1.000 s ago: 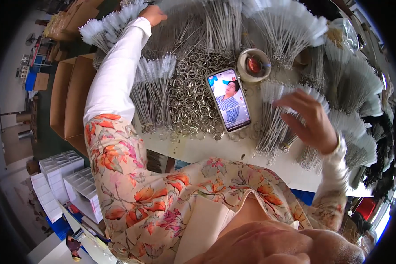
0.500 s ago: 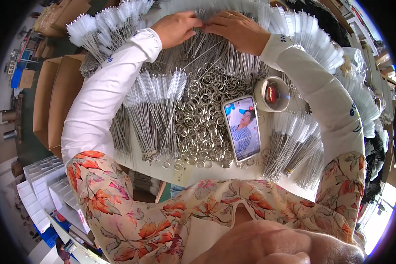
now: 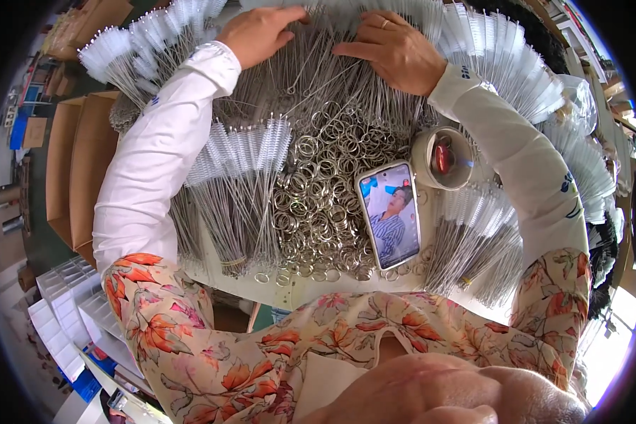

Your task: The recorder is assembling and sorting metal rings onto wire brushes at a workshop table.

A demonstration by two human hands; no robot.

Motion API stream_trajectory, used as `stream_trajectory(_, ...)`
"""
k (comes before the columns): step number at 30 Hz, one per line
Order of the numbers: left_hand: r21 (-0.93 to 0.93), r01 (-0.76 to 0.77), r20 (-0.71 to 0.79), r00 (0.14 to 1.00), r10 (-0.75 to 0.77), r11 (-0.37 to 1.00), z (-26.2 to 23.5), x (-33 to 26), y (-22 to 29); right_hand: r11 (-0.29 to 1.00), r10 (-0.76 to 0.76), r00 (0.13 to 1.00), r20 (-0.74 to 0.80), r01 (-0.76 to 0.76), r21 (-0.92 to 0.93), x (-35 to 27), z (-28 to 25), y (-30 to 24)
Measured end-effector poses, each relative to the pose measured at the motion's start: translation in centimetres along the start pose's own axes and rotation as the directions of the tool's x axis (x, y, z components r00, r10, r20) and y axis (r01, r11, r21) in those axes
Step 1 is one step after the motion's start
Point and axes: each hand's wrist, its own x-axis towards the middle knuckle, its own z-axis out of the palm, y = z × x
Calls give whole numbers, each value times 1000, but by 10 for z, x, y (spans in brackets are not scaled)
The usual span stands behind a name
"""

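A wide heap of thin wire-handled brushes [image 3: 325, 67] with white bristles lies at the far side of the table. Over its left part reaches my left hand [image 3: 261, 35], fingers stretched toward the right and thumb apart, nothing visible in it. Across a gap, my right hand [image 3: 399, 56], a ring on one finger, is over the same wires with its index finger pointing left. Its fingers look spread, and I see nothing held. Nearer to me, a pile of metal split rings [image 3: 325, 205] spreads over the table.
A bundle of white brushes [image 3: 244, 152] stands left of the rings, another bundle [image 3: 473, 219] at the right. A phone [image 3: 390, 219] playing a video leans by a white cup [image 3: 431, 159] holding a red object [image 3: 443, 157]. A cardboard box [image 3: 92, 169] is at the left.
My hands were together over the brush wires and have moved apart, the left to the left, the right slightly right and nearer. The view has shifted a little.
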Motion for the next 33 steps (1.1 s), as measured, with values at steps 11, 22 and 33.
stream_trajectory(11,-233,59,-163,982,-99,971,-14,23,33,995,31,989,-144,-16,102,-2,-13,-3)
stream_trajectory(22,-195,290,-59,950,-307,937,13,30,22,987,157,986,60,-156,-32,-22,-3,2)
stream_trajectory(33,-293,725,347,688,-637,623,-18,14,4,991,135,985,106,-137,11,9,-8,-7)
